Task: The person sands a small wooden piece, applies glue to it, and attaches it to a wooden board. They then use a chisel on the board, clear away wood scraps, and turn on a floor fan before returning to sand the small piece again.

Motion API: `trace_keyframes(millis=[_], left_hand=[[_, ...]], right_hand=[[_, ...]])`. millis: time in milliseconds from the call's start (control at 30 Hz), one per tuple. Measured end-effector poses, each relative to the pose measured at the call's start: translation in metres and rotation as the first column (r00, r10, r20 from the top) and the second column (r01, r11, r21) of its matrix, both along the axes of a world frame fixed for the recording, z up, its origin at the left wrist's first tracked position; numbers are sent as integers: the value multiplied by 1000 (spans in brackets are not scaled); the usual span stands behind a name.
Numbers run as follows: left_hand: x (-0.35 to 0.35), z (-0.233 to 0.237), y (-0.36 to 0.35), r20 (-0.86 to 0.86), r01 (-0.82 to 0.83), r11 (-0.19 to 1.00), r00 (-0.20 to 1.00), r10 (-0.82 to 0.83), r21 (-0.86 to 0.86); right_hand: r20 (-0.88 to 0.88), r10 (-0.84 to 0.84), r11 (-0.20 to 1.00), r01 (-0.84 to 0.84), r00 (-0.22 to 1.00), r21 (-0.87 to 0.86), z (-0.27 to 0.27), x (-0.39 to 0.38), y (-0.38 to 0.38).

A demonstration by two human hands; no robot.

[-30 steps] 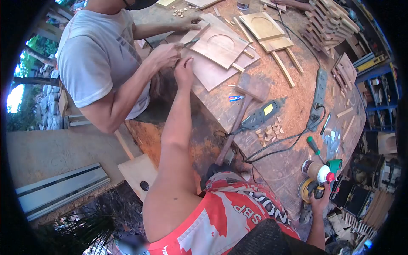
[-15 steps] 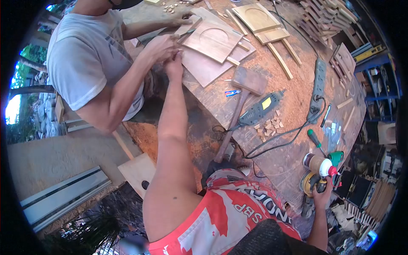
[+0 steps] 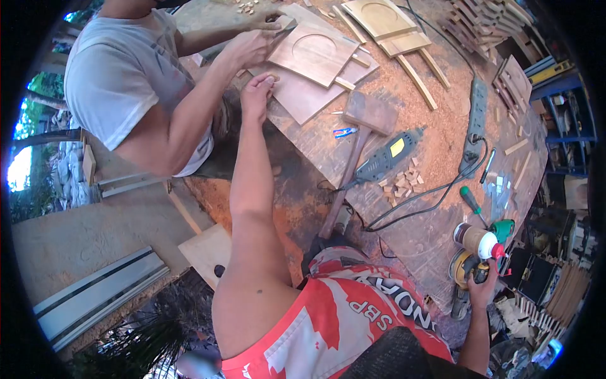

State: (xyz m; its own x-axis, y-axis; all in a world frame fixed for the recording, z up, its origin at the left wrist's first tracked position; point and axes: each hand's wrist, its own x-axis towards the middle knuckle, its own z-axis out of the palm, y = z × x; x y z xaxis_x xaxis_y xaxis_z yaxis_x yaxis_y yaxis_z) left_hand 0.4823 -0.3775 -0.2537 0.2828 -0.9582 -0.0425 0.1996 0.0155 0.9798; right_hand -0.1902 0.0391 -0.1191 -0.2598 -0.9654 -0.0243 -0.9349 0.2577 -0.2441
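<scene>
My left hand [image 3: 256,96] is closed in a pinch near the table edge, with a small tan piece [image 3: 274,77], apparently wood, at its fingertips. Just beyond it, a co-worker's hand [image 3: 251,48] is beside a square wooden board [image 3: 314,54] with a round recess. That board rests on a larger, thin panel [image 3: 302,101]. At the lower right, the fingers of my right hand [image 3: 482,289] curl around a yellow and black sander [image 3: 461,268]. A white bottle with a red cap [image 3: 485,243] lies directly above those fingers, partly covering the sander.
A wooden mallet [image 3: 371,115], a grey rotary tool [image 3: 390,155] and a power strip [image 3: 475,120] lie on the sawdust-strewn table. A cord loops past small wood blocks [image 3: 404,183]. A green-handled screwdriver [image 3: 470,200] lies near the bottle. Another recessed board [image 3: 379,19] rests on strips.
My left hand has drawn back from the co-worker's hand, and the small piece now shows at its fingertips. My right hand stays at the sander. The view has shifted slightly.
</scene>
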Motion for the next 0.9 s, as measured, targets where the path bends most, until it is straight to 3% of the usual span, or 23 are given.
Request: trace_keyframes(millis=[33,100,133,200,333,400,533,633,733,900], left_hand=[[1,1,0,0,1,1000,1000,-1,2],[3,6,-4,311,-143,989,942,129,24],[9,1,-8,312,-143,989,941,128,25],[23,-5,-21,519,-216,970,820,241,-110],[29,6,-38,679,-221,965,687,259,-144],[26,17,-45,815,-122,918,426,393,-378],[25,42,-66,894,-23,950,334,300,-310],[27,55,-85,970,223,944,28,244,-243],[31,55,-105,976,334,926,-69,209,-175],[39,62,-111,981,378,925,-155,113,-46]], right_hand=[[-16,-1,1000,1,1000,1,1,0,0],[-24,-4,1000,5,1000,14,2,1,-1],[-31,-7,1000,8,999,25,2,1,-1],[-22,-5,1000,5,1000,19,-2,-4,2],[-22,1,1000,0,1000,5,-5,-8,4],[23,-32,999,32,999,-5,-1,-1,1],[32,-71,997,71,997,7,0,1,0],[-10,-25,1000,25,1000,-5,-3,-4,4],[-22,-7,1000,7,1000,25,-7,-14,7],[15,-68,995,67,998,80,-1,-6,6]])
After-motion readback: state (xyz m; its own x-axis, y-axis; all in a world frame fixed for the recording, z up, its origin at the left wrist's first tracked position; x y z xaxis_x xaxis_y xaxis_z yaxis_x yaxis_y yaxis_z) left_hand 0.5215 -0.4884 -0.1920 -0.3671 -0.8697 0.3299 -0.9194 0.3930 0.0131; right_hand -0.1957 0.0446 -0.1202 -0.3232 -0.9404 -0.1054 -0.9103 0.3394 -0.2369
